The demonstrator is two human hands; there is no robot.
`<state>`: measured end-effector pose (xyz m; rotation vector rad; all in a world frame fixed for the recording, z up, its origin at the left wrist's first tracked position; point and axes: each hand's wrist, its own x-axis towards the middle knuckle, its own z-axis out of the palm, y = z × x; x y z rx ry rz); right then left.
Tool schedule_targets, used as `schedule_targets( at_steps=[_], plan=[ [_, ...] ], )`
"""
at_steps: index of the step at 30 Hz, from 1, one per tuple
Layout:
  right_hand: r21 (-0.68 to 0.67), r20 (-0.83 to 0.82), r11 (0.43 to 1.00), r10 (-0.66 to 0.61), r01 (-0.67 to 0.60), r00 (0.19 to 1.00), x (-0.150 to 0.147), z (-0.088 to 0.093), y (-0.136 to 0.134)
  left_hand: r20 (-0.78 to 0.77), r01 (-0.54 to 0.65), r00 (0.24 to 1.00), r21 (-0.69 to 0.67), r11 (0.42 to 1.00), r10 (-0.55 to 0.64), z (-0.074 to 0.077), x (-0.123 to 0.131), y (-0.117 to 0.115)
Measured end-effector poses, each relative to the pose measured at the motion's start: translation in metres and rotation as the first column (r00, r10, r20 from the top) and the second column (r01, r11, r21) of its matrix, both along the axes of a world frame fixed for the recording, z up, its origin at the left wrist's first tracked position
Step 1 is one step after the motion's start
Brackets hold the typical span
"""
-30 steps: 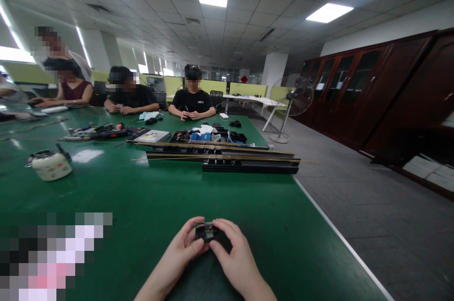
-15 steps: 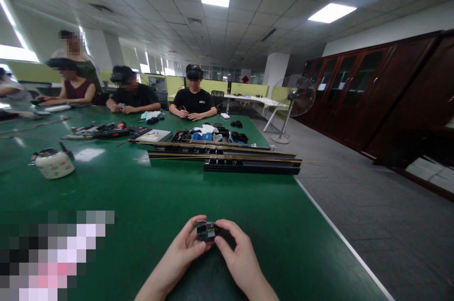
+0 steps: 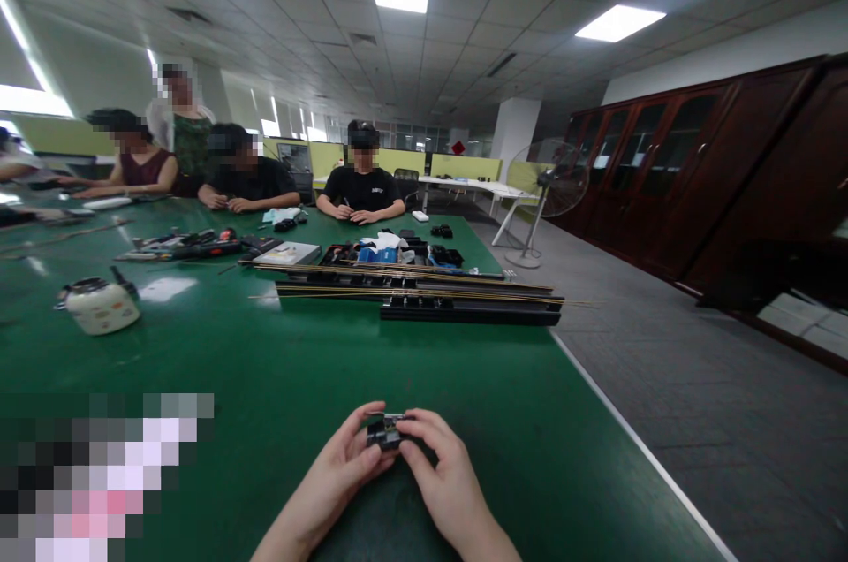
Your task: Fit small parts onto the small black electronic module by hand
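Between my two hands is a small black part with metal pieces (image 3: 385, 432), held just above the green table (image 3: 278, 421); its exact kind is too small to make out. My left hand (image 3: 344, 456) grips its left side, thumb at the near edge and index finger curled over the far edge. On the other side my right hand (image 3: 434, 460) holds it, thumb near and fingertips on its upper right. The fingers hide part of its right end.
Black rails (image 3: 470, 311) with thin brass-coloured rods lie across the table ahead. A cream pot (image 3: 102, 306) stands at left. Tools (image 3: 199, 244) and blue-and-white items (image 3: 381, 251) lie farther back. Several people sit across the table. Its right edge borders the floor.
My right fingers have shifted slightly over the small black part, while my left hand has barely moved. In the background, a standing person has moved to the right.
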<state>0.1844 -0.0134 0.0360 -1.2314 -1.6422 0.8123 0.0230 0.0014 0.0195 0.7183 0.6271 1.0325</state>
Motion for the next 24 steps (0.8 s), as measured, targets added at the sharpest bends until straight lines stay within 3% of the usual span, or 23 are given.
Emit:
schedule_targets(
  at_steps=[14,24],
  plan=[
    [-0.077,-0.103,0.994,-0.083,0.076,0.991,-0.0021,-0.0094,-0.0003,-0.096,-0.036,0.995,0.03,0.999,0.039,-0.0007,-0.0004,0.0015],
    [-0.091,-0.107,0.992,-0.094,0.085,0.99,-0.0024,-0.0026,-0.0009,-0.153,-0.074,0.985,0.061,0.995,0.082,0.0068,0.0003,0.0002]
  ],
)
